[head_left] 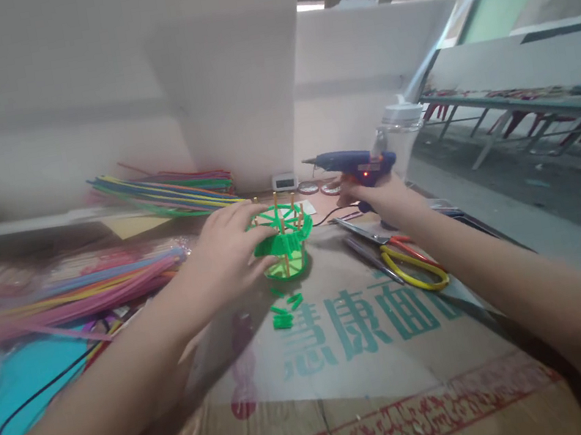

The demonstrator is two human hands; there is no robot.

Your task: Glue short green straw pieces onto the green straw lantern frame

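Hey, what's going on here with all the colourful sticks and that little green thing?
A person sits at a cardboard-covered table. Their left hand grips a small green basket-like model built from green strips and thin upright sticks. Their right hand holds a blue glue gun, its nozzle pointing left above the model, not touching it. A few loose green pieces lie in front of the model, yellow-handled scissors lie to its right, and bundles of coloured sticks lie on the left.

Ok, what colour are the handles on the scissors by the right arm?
Yellow and red: the scissors have one yellow loop and one red, clearest in the head view.
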